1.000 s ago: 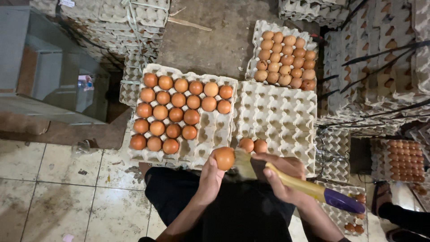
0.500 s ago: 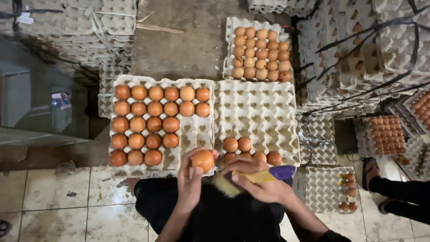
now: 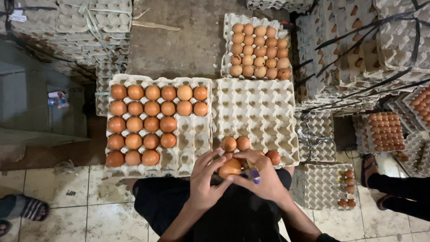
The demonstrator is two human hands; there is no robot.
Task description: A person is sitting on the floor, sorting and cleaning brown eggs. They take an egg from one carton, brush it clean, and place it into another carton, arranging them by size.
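Grey pulp egg trays (image 3: pixel 262 112) (two side by side); small bottle w/ label (image 3: pixel 57 99) far left.

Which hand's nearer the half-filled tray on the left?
Left. The left hand sits just off the half-filled tray's near right corner; the right hand is farther right, below the neighbouring tray.

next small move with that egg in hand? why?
Probably set the egg into an open cup of the left tray. Both the left hand and right hand close around it, the right also gripping a yellow tool. The left tray's near-right cups are bare, just ahead of the left hand, and the middle tray holds only a few eggs.
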